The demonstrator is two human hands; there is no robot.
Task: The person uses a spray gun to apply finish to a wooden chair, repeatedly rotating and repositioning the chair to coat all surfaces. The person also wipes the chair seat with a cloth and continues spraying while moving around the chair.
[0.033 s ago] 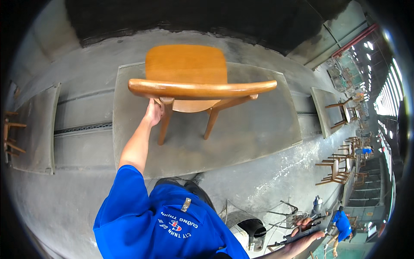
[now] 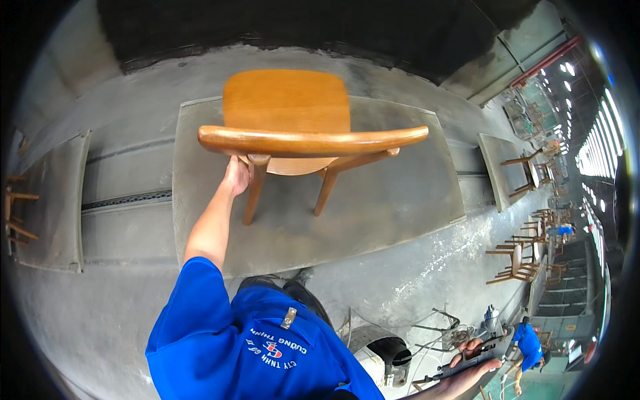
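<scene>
Wooden chair [image 2: 287, 113], honey-coloured, glossy finish. Stands upright on a grey rectangular pallet board [image 2: 387, 213] set on the conveyor line, seat facing away from the wearer, curved backrest rail nearest the camera. Two rear legs show below the rail, splayed slightly outward.

Left hand [image 2: 237, 176]: arm stretched forward, fingers closed on the chair just under the left end of the backrest rail, where the rear leg meets it. Grip looks firm; fingertips are hidden behind the wood.

Right hand [image 2: 475, 355]: low at the right edge of view, closed around a dark spray gun [image 2: 467, 363] with its long body pointing left. It is well apart from the chair. Distortion at the rim is heavy here, so the trigger finger cannot be made out.

Wearer's blue short-sleeved shirt [image 2: 227, 347] fills the lower centre.

A second grey board [image 2: 53, 200] lies to the left on the same line, with part of another wooden frame at its far left edge. To the right, another board [image 2: 497, 167] carries a chair [image 2: 527, 167]. More unfinished chairs [image 2: 517, 263] stand along the right side. A person in a blue shirt [image 2: 530, 343] is at lower right, beyond the spray gun. Floor is grey concrete with pale overspray speckling.
</scene>
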